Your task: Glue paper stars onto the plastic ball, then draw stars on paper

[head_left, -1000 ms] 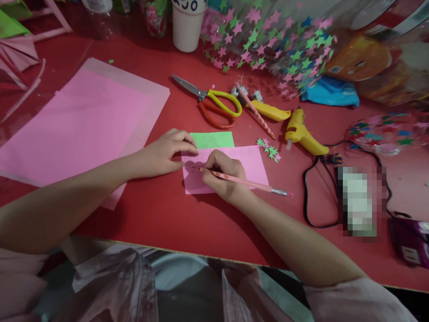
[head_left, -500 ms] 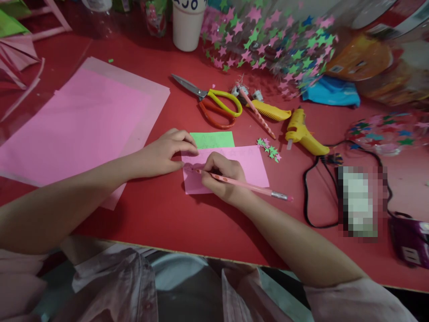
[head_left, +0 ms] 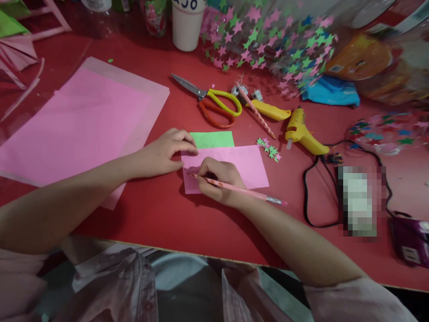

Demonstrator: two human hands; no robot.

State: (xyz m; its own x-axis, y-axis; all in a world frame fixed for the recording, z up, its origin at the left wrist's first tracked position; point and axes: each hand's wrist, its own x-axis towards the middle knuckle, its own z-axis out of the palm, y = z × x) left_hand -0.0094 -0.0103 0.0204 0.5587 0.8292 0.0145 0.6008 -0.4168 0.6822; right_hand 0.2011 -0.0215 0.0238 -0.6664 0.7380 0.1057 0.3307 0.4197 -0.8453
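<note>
A small pink paper strip (head_left: pixel 248 165) lies on the red table (head_left: pixel 161 214), with a green strip (head_left: pixel 214 139) just behind it. My right hand (head_left: pixel 221 181) is closed around a pink pencil (head_left: pixel 241 190), its tip touching the strip's lower left part. Faint drawn shapes show along the strip's top edge. My left hand (head_left: pixel 164 152) rests beside the strip's left edge, fingers curled and pressing its corner down; it holds nothing I can see.
Large pink sheets (head_left: pixel 77 125) lie at left. Scissors (head_left: pixel 214 105), a yellow cutter (head_left: pixel 270 112), a yellow glue gun (head_left: pixel 303 134) with black cord, small cut stars (head_left: pixel 270 150), a white cup (head_left: pixel 187 27) and a star-covered clear bag (head_left: pixel 275 44) stand behind.
My right hand has slid down and slightly left with the pencil, from the strip's upper left toward its lower left edge. My left hand has stayed put.
</note>
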